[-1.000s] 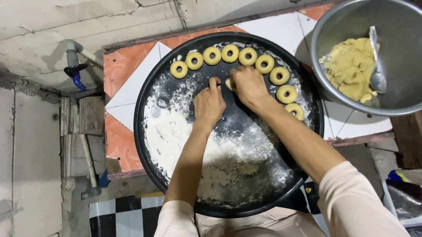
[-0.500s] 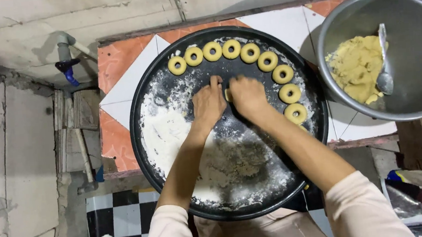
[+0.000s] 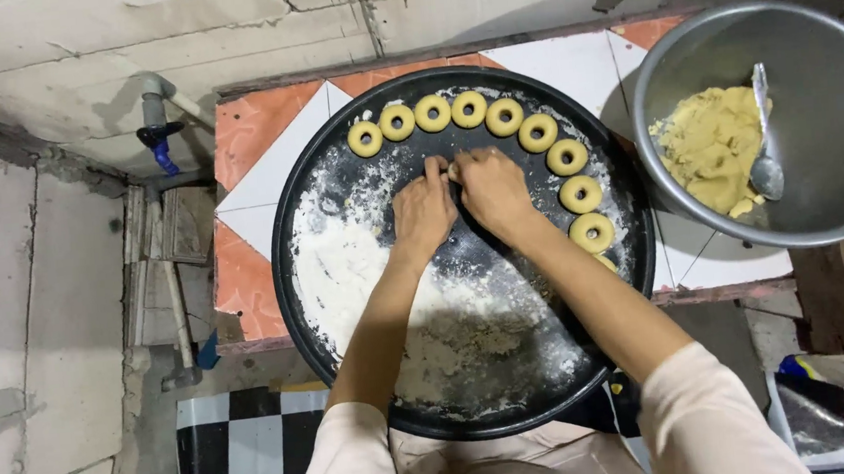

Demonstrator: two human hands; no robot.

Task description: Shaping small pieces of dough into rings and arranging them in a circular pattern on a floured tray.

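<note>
**Both hands shaping dough at the centre of a floured tray**

The left hand (image 3: pixel 423 210) and the right hand (image 3: pixel 492 189) meet fingertip to fingertip over the upper middle of a large round black tray (image 3: pixel 290 277). A small piece of dough (image 3: pixel 452 170) shows between the fingertips of both hands. The fingers of each hand curl around it in a pinch; most of the piece is hidden, so its shape cannot be told.

The tray rests on a worktop (image 3: pixel 254 140) tiled in orange and white. Loose white flour (image 3: pixel 344 263) covers the left and lower parts of the tray surface. A row of ring-shaped dough pieces (image 3: pixel 505 117) follows the upper and right rim of the tray in an arc, each ring just beside the next. The hands lie inside this arc, near the rings but apart from them.

To the right of the tray stands a metal bowl (image 3: pixel 832 84), its edge overlapping the worktop. It holds a mass of yellow dough (image 3: pixel 711 144) with a metal spoon (image 3: pixel 766 165) resting against it.
</note>
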